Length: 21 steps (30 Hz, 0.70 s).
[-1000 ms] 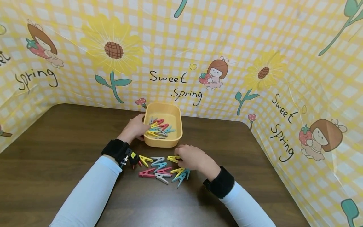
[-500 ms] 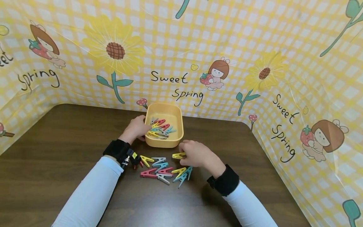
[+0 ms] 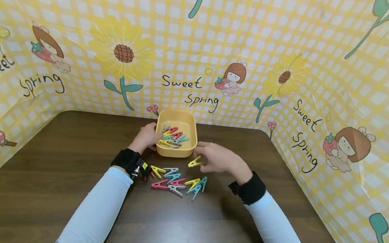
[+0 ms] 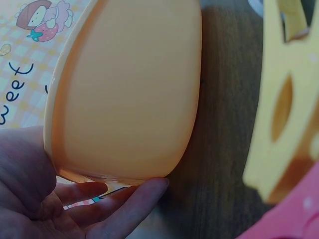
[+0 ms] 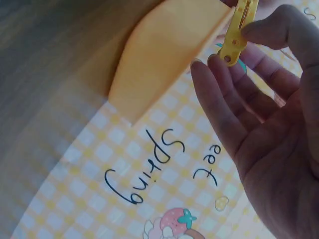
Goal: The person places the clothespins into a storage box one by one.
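Note:
My left hand (image 3: 146, 137) holds the left side of a yellow plastic tub (image 3: 174, 153), thumb over the rim. In the left wrist view its fingers lie along the tub's outer wall (image 4: 129, 89). Several red, yellow, blue and grey clothespins (image 3: 174, 135) lie inside the tub. Just off the tub's front right corner, my right hand (image 3: 220, 158) pinches a yellow clothespin (image 3: 194, 162) above the table. The right wrist view shows this yellow clothespin (image 5: 235, 40) between thumb and fingertips, with the tub's wall (image 5: 164, 50) beside it.
On the brown table (image 3: 146, 216), several loose clothespins lie in front of the tub, among them a pink one (image 3: 159, 185), a white one (image 3: 175, 190) and a blue one (image 3: 196, 191). A yellow checked cloth (image 3: 182, 50) with printed flowers rises behind and at both sides.
My right hand has lifted the yellow clothespin from the pile and moved it slightly right and back, beside the tub's corner. The left hand stays on the tub.

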{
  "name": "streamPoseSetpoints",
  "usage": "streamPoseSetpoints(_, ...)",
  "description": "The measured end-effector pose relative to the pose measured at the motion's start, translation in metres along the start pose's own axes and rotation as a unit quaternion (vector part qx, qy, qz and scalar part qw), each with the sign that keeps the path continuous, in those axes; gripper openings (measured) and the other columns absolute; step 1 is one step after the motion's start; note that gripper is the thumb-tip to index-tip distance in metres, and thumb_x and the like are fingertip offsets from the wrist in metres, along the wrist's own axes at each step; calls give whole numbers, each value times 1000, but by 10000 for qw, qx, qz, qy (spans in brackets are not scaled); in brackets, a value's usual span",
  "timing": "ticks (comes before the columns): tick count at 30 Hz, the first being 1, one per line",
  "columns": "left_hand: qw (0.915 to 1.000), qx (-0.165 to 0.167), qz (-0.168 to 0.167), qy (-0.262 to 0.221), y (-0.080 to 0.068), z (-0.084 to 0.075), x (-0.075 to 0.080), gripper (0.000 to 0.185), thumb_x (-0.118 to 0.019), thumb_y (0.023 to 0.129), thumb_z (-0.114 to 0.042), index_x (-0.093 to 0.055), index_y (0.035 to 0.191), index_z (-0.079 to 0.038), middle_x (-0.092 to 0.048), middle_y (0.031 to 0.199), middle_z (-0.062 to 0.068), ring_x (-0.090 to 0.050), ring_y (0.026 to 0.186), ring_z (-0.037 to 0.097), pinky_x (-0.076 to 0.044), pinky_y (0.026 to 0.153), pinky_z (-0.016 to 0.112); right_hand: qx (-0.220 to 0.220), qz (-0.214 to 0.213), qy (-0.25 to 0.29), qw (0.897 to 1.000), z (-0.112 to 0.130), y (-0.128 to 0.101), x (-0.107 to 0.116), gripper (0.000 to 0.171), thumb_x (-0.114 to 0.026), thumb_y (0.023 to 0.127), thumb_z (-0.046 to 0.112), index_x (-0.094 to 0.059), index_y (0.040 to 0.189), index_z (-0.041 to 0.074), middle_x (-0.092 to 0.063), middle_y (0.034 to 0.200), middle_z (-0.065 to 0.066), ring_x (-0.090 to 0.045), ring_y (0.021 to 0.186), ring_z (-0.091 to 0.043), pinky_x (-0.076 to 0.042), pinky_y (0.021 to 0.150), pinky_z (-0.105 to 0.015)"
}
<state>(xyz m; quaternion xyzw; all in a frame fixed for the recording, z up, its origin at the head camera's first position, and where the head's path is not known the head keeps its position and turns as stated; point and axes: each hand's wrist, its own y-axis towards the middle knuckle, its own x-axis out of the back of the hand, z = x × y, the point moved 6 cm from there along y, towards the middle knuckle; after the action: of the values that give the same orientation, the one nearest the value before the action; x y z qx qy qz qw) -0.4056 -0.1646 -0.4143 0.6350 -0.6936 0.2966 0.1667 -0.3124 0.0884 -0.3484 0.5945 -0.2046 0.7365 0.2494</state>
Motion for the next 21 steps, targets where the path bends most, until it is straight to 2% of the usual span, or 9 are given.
streamPoseSetpoints(2,10000,-40,-15,-20,0,0,1,64,-58,108,-18,-34,164,2,-58,145,33,-78,93,31,-69,66,37,51,-71,61,9999,0,-1,7,23,-78,87,9,-72,110,10,-69,113,-6,-69,98,-22,-60,86,-30)
streamPoseSetpoints(6,10000,-43,0,-38,1,1,1,64,-58,108,-18,-35,164,2,-59,144,33,-78,88,29,-69,65,37,-33,-326,-45,9995,-4,3,27,26,-79,88,13,-72,114,10,-69,112,-4,-68,95,-20,-59,83,-30)
streamPoseSetpoints(10,10000,-30,-4,-76,2,1,1,63,-58,108,-18,-36,164,2,-60,143,32,-77,88,28,-69,65,36,-27,-469,-191,9987,-11,21,47,24,-78,88,12,-72,111,9,-70,112,-9,-64,93,-22,-58,84,-34)
streamPoseSetpoints(15,10000,-10,22,-76,1,2,-1,63,-57,108,-19,-36,164,2,-60,142,32,-77,88,27,-69,66,36,-44,-76,-320,9994,-29,51,55,21,-81,90,10,-71,107,5,-69,112,-13,-64,98,-27,-58,88,-37)
streamPoseSetpoints(21,10000,32,-16,-44,0,0,0,62,-58,108,-18,-36,163,1,-60,143,31,-77,92,30,-69,68,36,-77,351,-1109,9932,-41,81,51,21,-84,90,10,-75,109,5,-72,110,-8,-67,97,-23,-61,88,-36)
